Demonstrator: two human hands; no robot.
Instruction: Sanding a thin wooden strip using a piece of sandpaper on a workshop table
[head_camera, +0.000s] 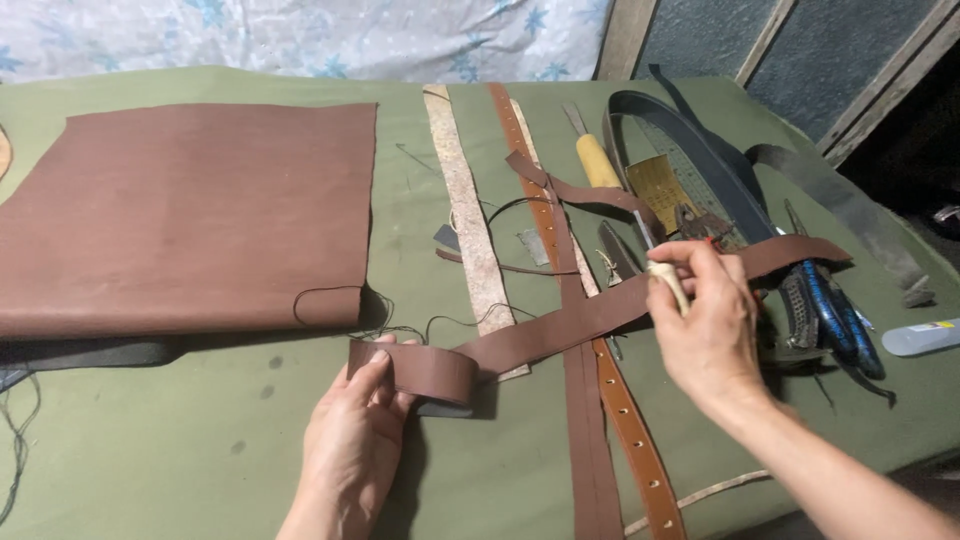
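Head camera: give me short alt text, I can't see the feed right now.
Two bare hands work a long brown leather strap on a green-covered table: the left hand pinches its folded end, the right hand grips a pale-handled tool over it. A large brown leather sheet lies at left; punched straps and hand tools lie at right.

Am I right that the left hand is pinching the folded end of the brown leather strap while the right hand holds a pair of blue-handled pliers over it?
Not quite. In the head view the right hand holds a pale-handled tool, not pliers; the blue-handled pliers lie on the green table cover. The left hand does pinch the folded end of the brown leather strap.
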